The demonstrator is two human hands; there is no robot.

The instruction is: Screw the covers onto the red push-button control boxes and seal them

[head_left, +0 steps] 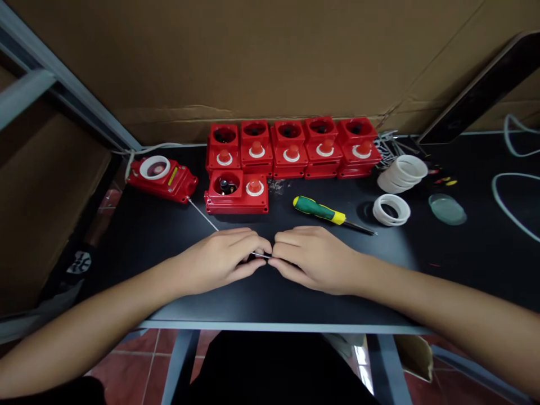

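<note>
My left hand (pixel 230 254) and my right hand (pixel 314 257) meet over the near part of the dark table, fingertips almost touching. Both are closed in a pinch on a thin white cord (pixel 260 255), of which only a short stretch shows between the fingers. A white cord runs from the end of a red box with a round white-rimmed window (pixel 179 183) and passes behind my left hand. Beyond my hands lies a red box with a round opening and a red knob (pixel 236 205). A green-and-yellow screwdriver (pixel 319 210) rests beyond my right hand.
Several similar red boxes (pixel 291 160) stand in a row against the cardboard wall (pixel 270 62). To the right are stacked white rings (pixel 400 174), more white rings (pixel 391 210), clear discs (pixel 447 209) and loose screws (pixel 390 149). A pale cable (pixel 502 205) curves at far right.
</note>
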